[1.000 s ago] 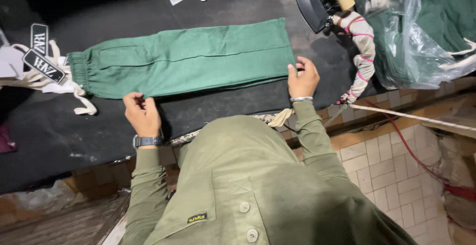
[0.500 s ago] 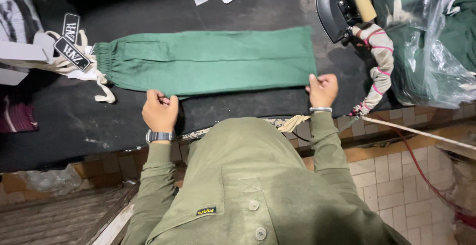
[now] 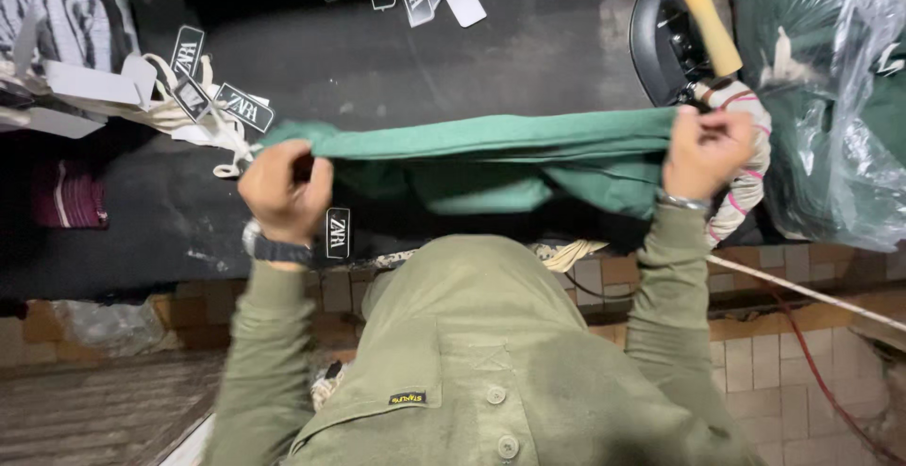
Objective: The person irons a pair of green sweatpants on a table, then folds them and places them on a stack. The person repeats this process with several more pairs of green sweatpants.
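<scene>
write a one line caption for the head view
Left hand and right hand lift green trousers off a dark table.

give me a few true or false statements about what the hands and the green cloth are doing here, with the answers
1. Both hands grip the green garment. True: the left hand holds one end and the right hand the other.
2. The garment lies flat and spread out on the black table. False: it is lifted and stretched between the hands, its lower part hanging.
3. A watch sits on the left wrist. True.
4. The iron is in the right hand. False: it rests on the table beyond that hand, its wooden handle free.
5. A clear plastic bag with green cloth inside lies to the right. True.
</scene>
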`<state>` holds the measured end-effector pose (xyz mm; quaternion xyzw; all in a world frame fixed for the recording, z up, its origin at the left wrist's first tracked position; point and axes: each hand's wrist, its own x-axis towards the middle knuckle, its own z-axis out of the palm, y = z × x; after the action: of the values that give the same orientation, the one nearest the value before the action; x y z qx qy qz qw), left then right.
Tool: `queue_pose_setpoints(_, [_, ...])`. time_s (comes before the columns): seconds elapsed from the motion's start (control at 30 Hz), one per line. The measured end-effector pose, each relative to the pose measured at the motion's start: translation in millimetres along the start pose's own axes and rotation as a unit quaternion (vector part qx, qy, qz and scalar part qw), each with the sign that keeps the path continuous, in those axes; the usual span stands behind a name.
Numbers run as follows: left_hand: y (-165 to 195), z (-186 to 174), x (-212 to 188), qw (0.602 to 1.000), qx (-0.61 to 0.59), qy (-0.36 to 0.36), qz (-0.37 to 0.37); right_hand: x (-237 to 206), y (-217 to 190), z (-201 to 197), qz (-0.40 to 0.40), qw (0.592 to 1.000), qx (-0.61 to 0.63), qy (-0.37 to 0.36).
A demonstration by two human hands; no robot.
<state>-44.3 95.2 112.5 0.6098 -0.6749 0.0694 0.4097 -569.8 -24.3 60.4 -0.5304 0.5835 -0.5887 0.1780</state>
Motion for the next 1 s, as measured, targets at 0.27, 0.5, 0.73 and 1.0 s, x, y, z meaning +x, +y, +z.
queue_pose_setpoints(0.27, [-19.7,-102.7,75.9,0.977,0.158,0.118,0.083,23.0,-64.4,68.4,-0.037,0.993,0.098,-0.051])
queue_pose_setpoints(0.5, [-12.6,18.6,23.2,0.987,-0.027,0.093,-0.130,52.4,-8.7,95.0,-0.173,0.978,-0.106,-0.036])
queue_pose_setpoints(0.73, [-3.7,123.5,-53.4,0.988,0.010,-0.079,-0.133,17.8,77.7,44.3,-0.192,0.948,-0.232,-0.102])
queue_pose_setpoints(1.0, [0.5,126.5,-60.3,0.986,0.063,-0.109,-0.106,10.8,56.6,81.6,-0.233,0.896,-0.365,-0.095])
